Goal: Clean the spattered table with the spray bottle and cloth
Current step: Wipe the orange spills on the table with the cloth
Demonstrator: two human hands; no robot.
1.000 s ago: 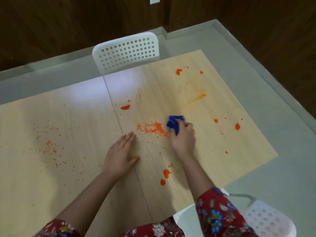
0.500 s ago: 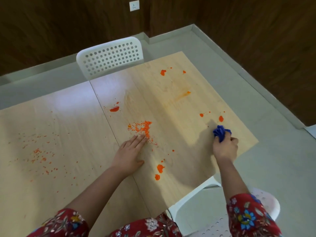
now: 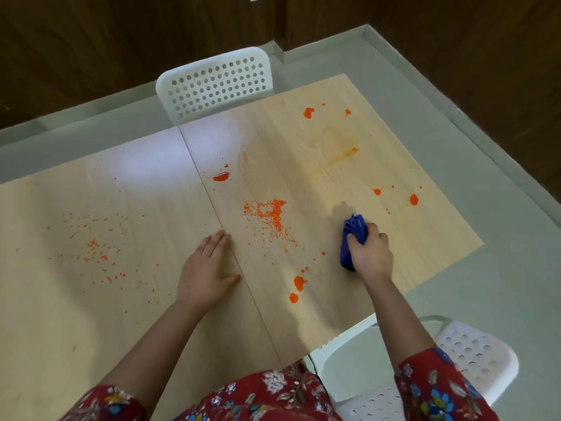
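Note:
A light wooden table (image 3: pixel 303 165) carries orange spatter: a dense patch of specks (image 3: pixel 270 212) at the middle, fine specks (image 3: pixel 97 253) on the left half, and blobs (image 3: pixel 299 284) near the front edge. My right hand (image 3: pixel 368 253) is closed around a bunched blue cloth (image 3: pixel 352 238) and presses it on the table, right of the dense patch. My left hand (image 3: pixel 208 268) lies flat, fingers together, beside the seam between the two table halves. No spray bottle is in view.
A white perforated chair (image 3: pixel 215 83) stands at the table's far side. Another white chair (image 3: pixel 473 357) is at the near right, beside my body. More orange drops (image 3: pixel 413 199) lie near the right edge, and a smear (image 3: pixel 346 153) farther back. Grey floor surrounds the table.
My right hand swept the cloth from the middle patch out to the table's right edge, then came back left and toward me. The left hand stayed flat in place.

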